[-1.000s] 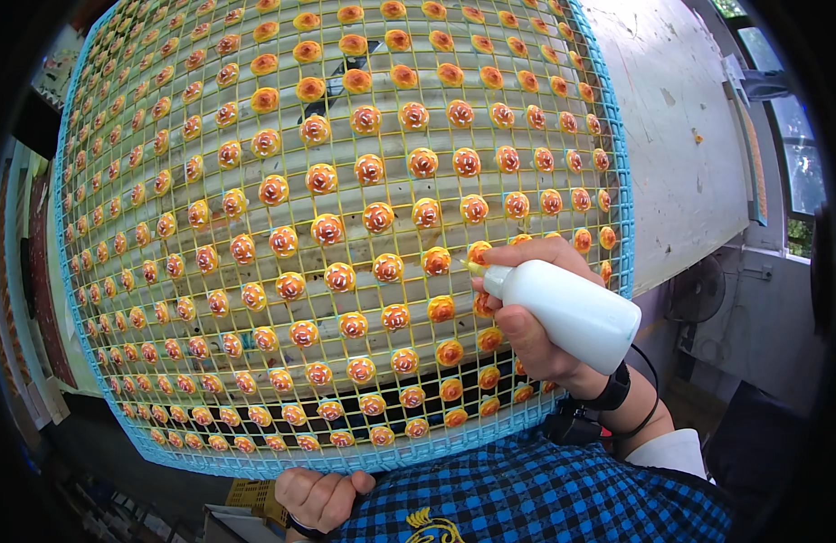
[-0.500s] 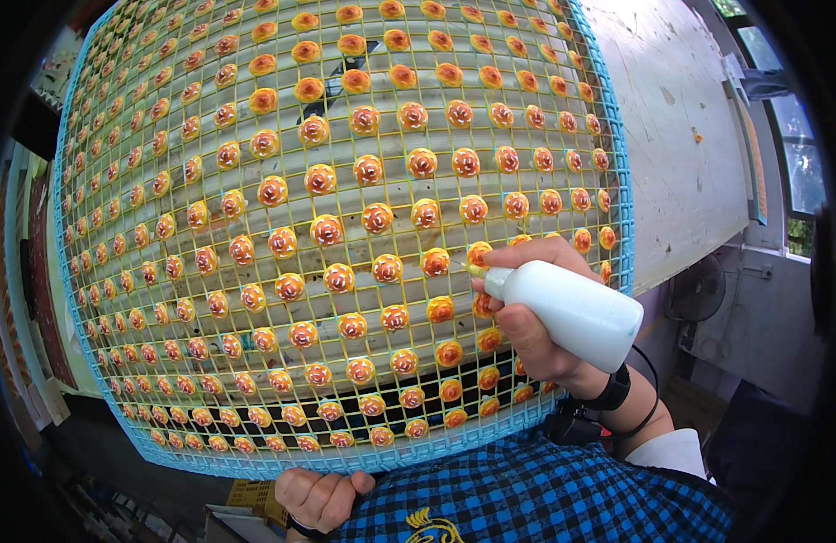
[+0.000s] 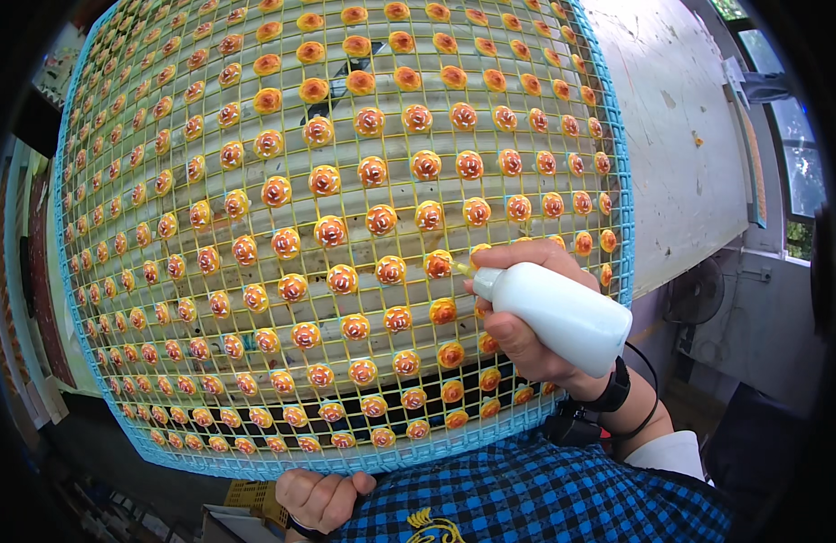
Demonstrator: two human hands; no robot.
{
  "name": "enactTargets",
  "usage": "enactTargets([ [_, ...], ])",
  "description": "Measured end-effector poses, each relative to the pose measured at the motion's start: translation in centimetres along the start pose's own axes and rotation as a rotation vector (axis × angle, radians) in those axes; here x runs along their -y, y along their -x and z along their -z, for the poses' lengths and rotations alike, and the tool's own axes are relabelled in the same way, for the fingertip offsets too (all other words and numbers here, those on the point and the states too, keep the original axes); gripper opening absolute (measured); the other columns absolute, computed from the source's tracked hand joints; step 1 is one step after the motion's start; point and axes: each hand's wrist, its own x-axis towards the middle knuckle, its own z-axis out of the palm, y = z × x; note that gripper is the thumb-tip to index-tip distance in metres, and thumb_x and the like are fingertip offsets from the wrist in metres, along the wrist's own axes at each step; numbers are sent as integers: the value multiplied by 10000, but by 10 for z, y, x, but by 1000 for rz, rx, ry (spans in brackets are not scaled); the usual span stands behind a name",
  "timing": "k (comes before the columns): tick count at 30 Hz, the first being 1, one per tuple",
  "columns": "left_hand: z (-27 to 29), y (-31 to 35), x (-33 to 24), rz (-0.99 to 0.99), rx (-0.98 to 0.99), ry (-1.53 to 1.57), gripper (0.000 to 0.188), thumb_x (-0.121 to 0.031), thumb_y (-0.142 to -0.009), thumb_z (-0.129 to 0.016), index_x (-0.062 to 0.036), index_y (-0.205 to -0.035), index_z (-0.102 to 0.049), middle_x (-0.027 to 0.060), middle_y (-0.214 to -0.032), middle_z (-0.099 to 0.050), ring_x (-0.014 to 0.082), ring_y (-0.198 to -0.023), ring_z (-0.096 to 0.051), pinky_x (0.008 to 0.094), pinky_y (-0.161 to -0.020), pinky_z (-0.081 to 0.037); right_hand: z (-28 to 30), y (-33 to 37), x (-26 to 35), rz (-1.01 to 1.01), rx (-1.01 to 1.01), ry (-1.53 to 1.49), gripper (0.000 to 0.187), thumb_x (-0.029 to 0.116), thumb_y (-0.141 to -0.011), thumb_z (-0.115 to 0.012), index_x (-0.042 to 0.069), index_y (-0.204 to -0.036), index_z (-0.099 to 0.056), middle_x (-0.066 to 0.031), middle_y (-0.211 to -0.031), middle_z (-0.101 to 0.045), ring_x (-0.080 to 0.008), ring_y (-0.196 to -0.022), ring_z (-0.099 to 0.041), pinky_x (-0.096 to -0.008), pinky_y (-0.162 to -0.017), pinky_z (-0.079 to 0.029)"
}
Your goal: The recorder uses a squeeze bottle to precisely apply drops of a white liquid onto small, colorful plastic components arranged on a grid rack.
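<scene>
On the left, the wire rack (image 3: pixel 255 468) is spreading across most of the view, carrying rows of orange rosettes; many are showing white strokes. With its open mesh it is probably going to feel light and a little springy, and the blue-bound rim is offering the safest hold, clear of the rosettes.

At its near edge the left hand (image 3: pixel 326 500) is curling into a loose fist against the rim — its fingertips are hiding, so I cannot tell whether it is gripping.

Further right, a rosette (image 3: pixel 438 263) is sitting under the yellowish nozzle (image 3: pixel 461 269); whether the two are touching is unclear. Its face is looking glossy, so it may be smearing easily if handled.

The white bottle (image 3: pixel 563 317) is lying tilted over the rack's right part, nozzle pointing left. The right hand (image 3: pixel 545 364) is closing around it, thumb below, fingers above. It is likely behaving as light, soft-walled and slightly slippery — the shoulder near the nozzle should be giving best control, with gentle squeezing.
</scene>
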Motion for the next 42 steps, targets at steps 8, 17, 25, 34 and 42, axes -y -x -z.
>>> enactTargets([
  [8,0,0,-1,11,4,5,172,-80,-686,-591,-92,-690,-420,4,-520,-345,142,-435,-300,302,-416,-221,-2,2,-2,-10,-32,10,332,318,-732,-652,28,-883,-594,-69,-791,-576,-156,-578,-569,-240,-490,-447],
  [17,1,1,-1,13,22,-1,175,-87,-697,-594,-98,-707,-420,5,-541,-353,145,-448,-302,311,-429,-216,1,3,-1,-23,-19,-53,336,290,-723,-668,27,-913,-581,-67,-781,-568,-146,-585,-568,-234,-497,-443],
  [25,2,1,1,-3,2,-44,131,-140,-692,-594,-105,-684,-469,-28,-552,-436,119,-463,-379,247,-418,-276,1,3,-1,-12,-12,-47,333,281,-709,-679,30,-906,-583,-68,-782,-577,-162,-589,-575,-238,-501,-451],
  [34,1,0,1,-15,-20,-53,135,-141,-698,-595,-102,-689,-466,-29,-546,-438,115,-454,-377,242,-412,-270,2,1,2,-21,13,-50,337,296,-711,-674,34,-901,-580,-65,-766,-583,-160,-588,-582,-238,-504,-453],
  [42,1,-1,1,-8,-15,-42,134,-135,-692,-597,-102,-693,-467,-28,-545,-438,116,-457,-380,242,-410,-272,3,5,-3,-2,2,-98,323,293,-741,-646,26,-911,-580,-73,-801,-562,-149,-591,-566,-226,-504,-436],
])
